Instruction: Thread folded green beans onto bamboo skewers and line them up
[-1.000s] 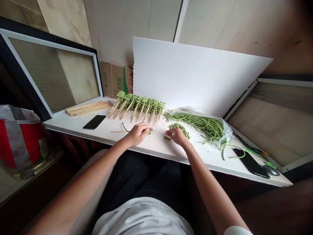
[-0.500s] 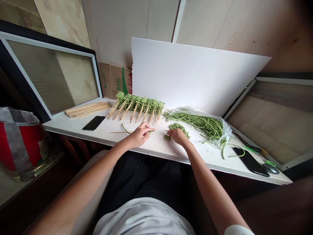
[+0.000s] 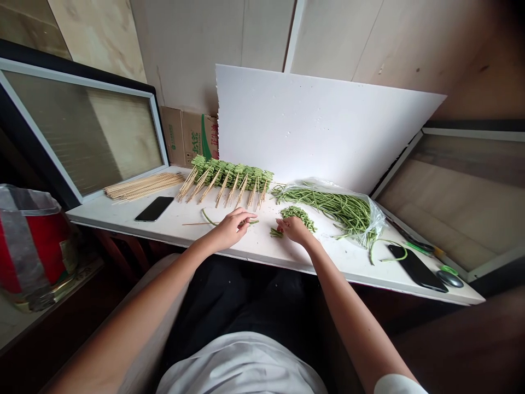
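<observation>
My left hand (image 3: 230,227) rests on the white table (image 3: 172,221), fingers pinched on a bamboo skewer (image 3: 197,223) with a green bean piece at its tip. My right hand (image 3: 294,229) lies beside it, fingers curled over short cut bean pieces (image 3: 301,214) in a small pile. A row of finished bean skewers (image 3: 227,178) lies behind my left hand. Long green beans (image 3: 340,207) spill from a clear plastic bag to the right.
A bundle of bare skewers (image 3: 141,185) and a black phone (image 3: 154,208) lie at the left. A second phone (image 3: 416,268) and scissors (image 3: 426,250) lie at the right. A white foam board (image 3: 320,123) leans behind. A red bin (image 3: 33,246) stands at lower left.
The view has shifted slightly. My left hand's fingers have stretched further toward the right hand along the skewer; the right hand stays on the cut beans.
</observation>
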### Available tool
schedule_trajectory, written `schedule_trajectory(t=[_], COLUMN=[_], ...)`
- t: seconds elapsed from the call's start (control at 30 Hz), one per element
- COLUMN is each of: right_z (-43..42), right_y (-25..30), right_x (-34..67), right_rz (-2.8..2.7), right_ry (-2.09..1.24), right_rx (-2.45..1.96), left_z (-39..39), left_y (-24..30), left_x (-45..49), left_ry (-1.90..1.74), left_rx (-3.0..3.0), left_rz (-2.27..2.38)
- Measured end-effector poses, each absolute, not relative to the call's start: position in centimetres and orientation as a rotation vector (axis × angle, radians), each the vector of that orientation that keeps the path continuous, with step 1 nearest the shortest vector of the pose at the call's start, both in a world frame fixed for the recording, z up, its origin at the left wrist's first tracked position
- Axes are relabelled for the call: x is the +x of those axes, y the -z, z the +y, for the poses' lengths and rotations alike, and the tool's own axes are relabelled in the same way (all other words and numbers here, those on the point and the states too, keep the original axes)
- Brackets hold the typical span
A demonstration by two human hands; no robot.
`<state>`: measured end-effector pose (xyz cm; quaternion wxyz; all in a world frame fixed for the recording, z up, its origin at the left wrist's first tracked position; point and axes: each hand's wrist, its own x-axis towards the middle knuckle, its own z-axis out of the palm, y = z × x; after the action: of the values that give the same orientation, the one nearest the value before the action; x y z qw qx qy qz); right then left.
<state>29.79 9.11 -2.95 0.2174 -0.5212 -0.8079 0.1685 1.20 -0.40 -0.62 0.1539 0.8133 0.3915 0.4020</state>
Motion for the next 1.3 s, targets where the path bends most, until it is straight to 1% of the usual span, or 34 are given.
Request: schedule_trajectory(t=[0.07, 0.13, 0.27, 0.3, 0.33, 0.47, 0.67, 0.8, 0.97, 1.13, 1.3], right_z=[8.8, 8.1, 5.6, 4.9, 4.3, 3.1, 3.6, 3.2, 2.7, 2.2, 2.1], right_y=[2.5, 1.6, -0.7, -1.1, -1.4, -1.8, -1.9, -2.0, -2.0, -2.0, -1.9], right_x=[29.5, 29.0, 27.1, 26.5, 26.0, 24.7, 25.0, 24.9, 24.3, 23.9, 24.0], right_rz=[-2.194, -2.149, -2.125, -2.138, -2.158, -2.131, -2.036, -2.093, -2.103, -2.087, -2.147], right_ry=[-0.458, -0.556, -1.088, -1.146, -1.138, -0.909, -0.865, -0.85, -0.655, -0.569, -0.546], right_rx=[-1.425, -1.332, -0.937, -0.87, -0.841, -0.86, -0.904, -0.863, -0.863, -0.799, -0.704], left_z=[-0.2, -0.1, -0.2, -0.3, -0.4, -0.7, -0.6, -0.4, -0.4, -0.6, -0.7], left_y=[0.7, 0.8, 0.9, 0.9, 0.9, 0.8, 0.5, 0.7, 0.6, 0.4, 0.4], left_x=[1.2, 1.3, 1.7, 1.9, 2.0, 2.2, 1.8, 1.7, 1.9, 2.1, 2.0], left_ry=[-1.177, -1.185, -1.189, -1.2, -1.211, -1.24, -1.185, -1.233, -1.308, -1.342, -1.234], left_rx=[2.294, 2.257, 2.211, 2.203, 2.199, 2.2, 2.258, 2.295, 2.306, 2.323, 2.493], left_rz=[1.109, 1.105, 1.099, 1.091, 1.082, 1.113, 1.209, 1.184, 1.143, 1.089, 1.162])
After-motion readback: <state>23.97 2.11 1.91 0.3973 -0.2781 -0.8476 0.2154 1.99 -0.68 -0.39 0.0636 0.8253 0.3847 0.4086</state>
